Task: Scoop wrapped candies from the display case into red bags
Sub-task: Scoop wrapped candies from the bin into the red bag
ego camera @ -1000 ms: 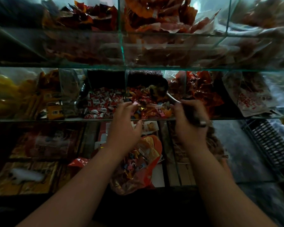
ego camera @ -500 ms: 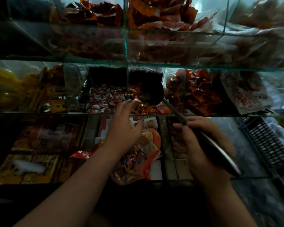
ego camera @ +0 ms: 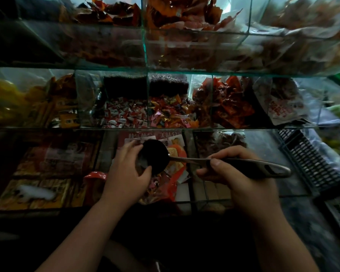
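Right fingers (ego camera: pixel 227 154): curled round the dark grip of the ladle (ego camera: pixel 156 155), thumb on top.
Right hand (ego camera: pixel 241 173): at 3 o'clock from the bag.
Ladle axis: almost level, running 9 to 3 o'clock; the round bowl points to 9, the handle's end to 3.
Ladle bowl: over the mouth of the red bag (ego camera: pixel 174 186); what it holds is too dark to tell.
Left fingers (ego camera: pixel 130 147): curled at the bag's top edge, gripping it, with the thumb against the bowl's near rim.
Left hand (ego camera: pixel 126 173): at 9 o'clock from the bowl.
Red bag: hangs below both hands with mixed wrapped candies (ego camera: pixel 155 183) inside.
Display case (ego camera: pixel 145 128): glass, in tiers.
Middle tier, 12 o'clock from the bowl: bright mixed candies (ego camera: pixel 169 112).
Compartment at 11 o'clock: white-and-red candies (ego camera: pixel 124 114).
Compartment at 1 o'clock: red packets (ego camera: pixel 230 107).
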Tool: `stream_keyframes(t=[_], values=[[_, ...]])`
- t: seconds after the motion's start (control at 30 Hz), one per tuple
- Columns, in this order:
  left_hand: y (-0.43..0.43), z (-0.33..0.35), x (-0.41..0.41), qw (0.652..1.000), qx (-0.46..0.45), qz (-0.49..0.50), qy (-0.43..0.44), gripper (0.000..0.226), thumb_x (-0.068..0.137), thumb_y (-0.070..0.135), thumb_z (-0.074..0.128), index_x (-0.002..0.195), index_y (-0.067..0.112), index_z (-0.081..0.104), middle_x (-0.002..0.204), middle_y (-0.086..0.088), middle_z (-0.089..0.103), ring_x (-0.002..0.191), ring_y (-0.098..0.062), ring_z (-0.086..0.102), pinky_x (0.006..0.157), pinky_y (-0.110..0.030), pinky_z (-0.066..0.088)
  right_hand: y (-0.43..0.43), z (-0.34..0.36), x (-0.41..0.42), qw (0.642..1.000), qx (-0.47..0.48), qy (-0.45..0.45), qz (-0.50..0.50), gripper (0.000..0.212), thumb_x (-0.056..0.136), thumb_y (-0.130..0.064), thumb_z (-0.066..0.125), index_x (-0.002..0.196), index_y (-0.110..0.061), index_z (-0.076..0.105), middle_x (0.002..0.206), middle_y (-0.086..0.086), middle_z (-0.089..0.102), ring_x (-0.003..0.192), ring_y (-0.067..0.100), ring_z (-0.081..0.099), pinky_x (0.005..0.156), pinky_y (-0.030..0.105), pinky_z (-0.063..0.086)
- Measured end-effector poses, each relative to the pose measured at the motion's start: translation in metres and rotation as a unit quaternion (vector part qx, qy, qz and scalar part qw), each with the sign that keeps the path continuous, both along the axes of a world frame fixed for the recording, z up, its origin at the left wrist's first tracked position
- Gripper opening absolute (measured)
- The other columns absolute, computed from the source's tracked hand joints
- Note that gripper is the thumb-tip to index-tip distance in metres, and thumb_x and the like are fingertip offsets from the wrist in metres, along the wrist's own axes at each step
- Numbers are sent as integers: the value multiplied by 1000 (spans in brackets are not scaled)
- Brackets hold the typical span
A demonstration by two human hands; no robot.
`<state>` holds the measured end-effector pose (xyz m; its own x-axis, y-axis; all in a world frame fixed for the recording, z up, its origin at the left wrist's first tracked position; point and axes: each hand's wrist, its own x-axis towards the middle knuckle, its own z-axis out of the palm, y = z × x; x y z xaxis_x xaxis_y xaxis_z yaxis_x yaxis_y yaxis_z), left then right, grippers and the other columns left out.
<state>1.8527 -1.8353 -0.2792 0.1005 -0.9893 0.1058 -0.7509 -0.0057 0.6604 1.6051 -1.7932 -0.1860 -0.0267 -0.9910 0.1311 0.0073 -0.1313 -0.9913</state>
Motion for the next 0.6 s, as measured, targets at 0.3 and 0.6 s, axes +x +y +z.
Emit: stream_keyframes(t=[0.3,0.6], values=[[23,-31,9,998,63,9,-8,66,91,33,70,150,15,47,155,-1,44,146,-24,36,121,-42,30,-24,-37,31,938,-13,336,90,22,88,-20,76,87,-40,67,88,-24,69,80,-1,68,64,9,48],[36,-45,-8,994,97,-19,47,96,95,32,63,162,36,-5,169,18,-2,156,-12,0,127,-40,13,-71,-135,66,934,90,339,66,13,87,-16,78,87,-29,75,94,-11,74,94,13,71,84,33,58]])
